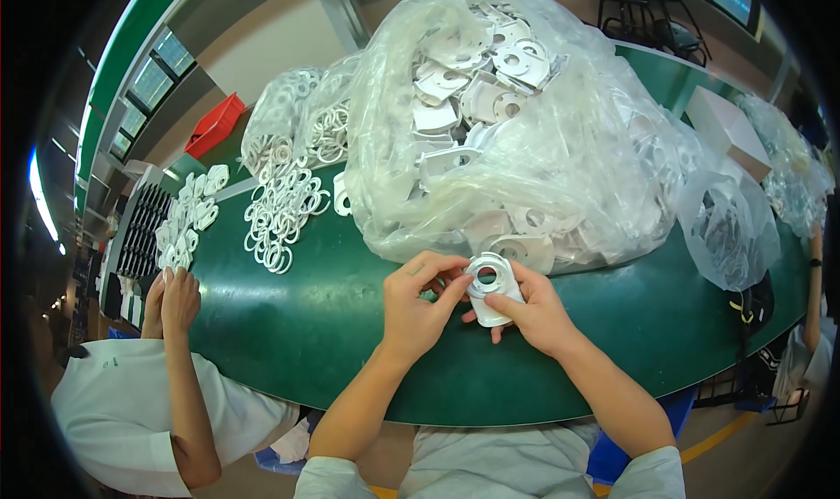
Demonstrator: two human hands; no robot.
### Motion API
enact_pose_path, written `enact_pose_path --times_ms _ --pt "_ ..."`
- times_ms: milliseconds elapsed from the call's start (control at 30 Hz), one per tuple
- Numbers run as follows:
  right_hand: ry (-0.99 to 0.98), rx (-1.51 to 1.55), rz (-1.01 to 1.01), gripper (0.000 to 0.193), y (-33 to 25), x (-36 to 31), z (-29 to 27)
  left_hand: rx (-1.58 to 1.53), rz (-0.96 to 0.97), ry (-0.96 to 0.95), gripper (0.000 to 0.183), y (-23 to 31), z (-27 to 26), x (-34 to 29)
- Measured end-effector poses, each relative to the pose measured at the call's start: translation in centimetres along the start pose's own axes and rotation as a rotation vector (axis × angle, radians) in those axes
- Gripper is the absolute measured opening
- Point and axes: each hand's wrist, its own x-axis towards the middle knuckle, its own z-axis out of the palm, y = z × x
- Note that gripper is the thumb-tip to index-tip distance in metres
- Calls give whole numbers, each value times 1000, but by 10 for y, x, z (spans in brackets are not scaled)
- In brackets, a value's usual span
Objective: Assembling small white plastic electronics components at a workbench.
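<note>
Just above the green table, in front of me, I hold a white plastic cover [497, 312] with a round hole and a raised rim around it. My right hand [538, 314] grips it from the right, thumb pressed on its face and fingers behind. At the hole's left edge, my left hand [423, 302] pinches with thumb and index finger; whether a separate ring sits there I cannot make out. Behind my hands stands a large clear plastic bag [394, 184] full of similar white covers [523, 63]. Loose white rings [282, 210] lie piled to the left.
Bagged rings [278, 123] stand behind the loose pile. At left, a co-worker [149, 403] works near several white parts [186, 223] and a black rack [144, 223]. A red bin [214, 125] is at the far left. To the right are a clear bag [731, 228] and a white box [726, 132].
</note>
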Motion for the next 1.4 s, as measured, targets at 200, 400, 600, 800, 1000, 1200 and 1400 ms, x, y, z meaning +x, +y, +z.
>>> enact_pose_path --times_ms 200,400,600,800,1000,1200,1400 --pt "-17 -42 -10 42 -3 -1 3 -54 -97 49 14 -1 3 -1" --pt "-34 -43 -19 44 -3 -1 3 -94 -165 61 13 -1 2 0" --pt "-26 -3 6 39 -1 0 3 7 -105 30 12 -2 1 -1" --pt "-22 -12 35 40 -6 -5 5 -71 -133 49 9 3 -2 0" --pt "-18 -12 -22 39 -2 -6 5 -229 -278 -58 13 2 -7 1" --pt "-14 -30 -90 38 2 -8 7 -315 -370 -176 17 0 -8 -1" --pt "24 -54 -90 38 1 -10 7 -342 -340 -167 15 2 -4 -1"
